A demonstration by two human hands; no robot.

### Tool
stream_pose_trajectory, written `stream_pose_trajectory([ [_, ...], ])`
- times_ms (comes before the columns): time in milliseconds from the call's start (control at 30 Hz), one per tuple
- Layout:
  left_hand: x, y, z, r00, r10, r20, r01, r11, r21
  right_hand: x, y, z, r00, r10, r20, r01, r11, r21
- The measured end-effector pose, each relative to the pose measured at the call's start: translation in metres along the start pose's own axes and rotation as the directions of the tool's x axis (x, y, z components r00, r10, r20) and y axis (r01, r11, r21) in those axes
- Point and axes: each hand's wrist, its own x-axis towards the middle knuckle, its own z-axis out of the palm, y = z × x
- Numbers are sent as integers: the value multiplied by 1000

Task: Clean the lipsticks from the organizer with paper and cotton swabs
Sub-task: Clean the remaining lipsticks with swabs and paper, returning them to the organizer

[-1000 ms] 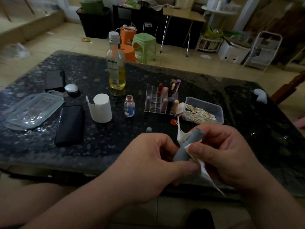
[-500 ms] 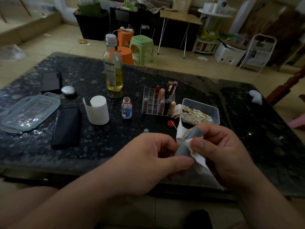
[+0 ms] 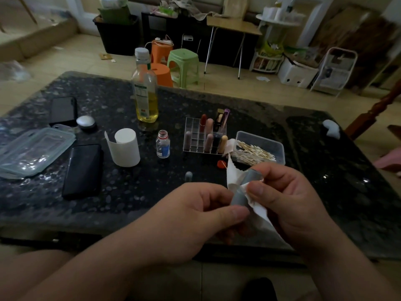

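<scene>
Paper [image 3: 233, 177] wraps the grey lipstick tube [image 3: 238, 196] I hold over the table's [image 3: 130, 192] near edge. My left hand [image 3: 195, 216] pinches its lower end, and my right hand [image 3: 290, 205] grips the paper against it. Behind stands the organizer [image 3: 193, 137], just beside the cotton swab box [image 3: 262, 137].

The room is dim. A dark speckled stone table [image 3: 325, 148] fills the foreground on a pale tiled floor [image 3: 238, 88]. Just beyond its far edge stand a green plastic stool [image 3: 183, 61] and two orange stools [image 3: 162, 73], one behind the other. Along the back are a black bin [image 3: 118, 33], a small wooden desk [image 3: 232, 26] on thin metal legs and a white tiered stand [image 3: 273, 40]. A white box [image 3: 297, 72] and a turned wooden post [image 3: 373, 111] are at the right.
</scene>
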Motion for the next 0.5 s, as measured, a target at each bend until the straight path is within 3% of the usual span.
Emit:
stream_pose_trajectory([
  [100,-3,1,10,975,48,-218,3,974,228,2,3,-1,1000,-24,8,25,996,-82],
  [167,-4,0,16,935,116,-334,-16,958,288,2,4,0,999,-51,-18,48,988,-144],
  [267,-2,-2,19,897,195,-397,-44,932,359,1,5,0,995,-85,-49,74,977,-200],
  [367,0,-5,15,919,200,-339,-74,933,351,0,4,0,995,-77,-60,65,983,-174],
  [500,2,-1,8,998,57,-29,-54,996,69,-2,-1,-3,998,-25,-55,17,991,-130],
])
